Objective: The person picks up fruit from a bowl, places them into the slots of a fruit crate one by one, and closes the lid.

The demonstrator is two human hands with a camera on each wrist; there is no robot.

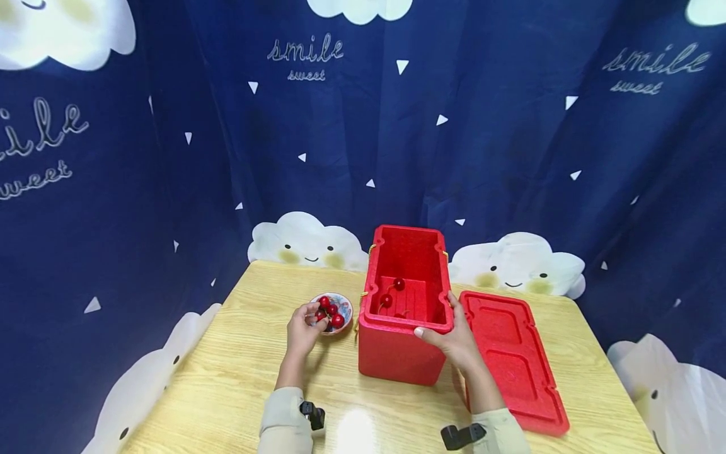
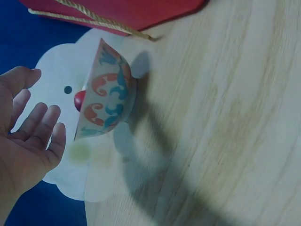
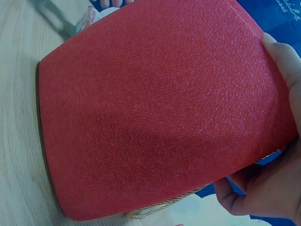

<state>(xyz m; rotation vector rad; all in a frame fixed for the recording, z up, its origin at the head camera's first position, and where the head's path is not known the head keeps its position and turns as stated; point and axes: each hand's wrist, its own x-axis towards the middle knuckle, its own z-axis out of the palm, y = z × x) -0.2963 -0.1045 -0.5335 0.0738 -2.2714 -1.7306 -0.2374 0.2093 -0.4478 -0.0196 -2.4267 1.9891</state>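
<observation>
My left hand (image 1: 304, 325) hovers over a small patterned bowl (image 2: 110, 94) of red cherries (image 1: 337, 321). In the left wrist view its thumb and fingers stand apart, slightly bent, with nothing between them. My right hand (image 1: 460, 340) grips the near right corner of a red foam box (image 1: 399, 353), thumb on the front rim and fingers along the right side. Inside the lidless box, cherries (image 1: 386, 301) with stems lie on the ribbed floor. The right wrist view is mostly filled by the box's textured front wall (image 3: 155, 113).
A red lid (image 1: 513, 359) lies flat on the wooden table (image 1: 227, 378), right of the box. Yellow cord (image 2: 99, 18) hangs along the box's side. Behind the table hangs a dark blue curtain (image 1: 351, 126) printed with clouds.
</observation>
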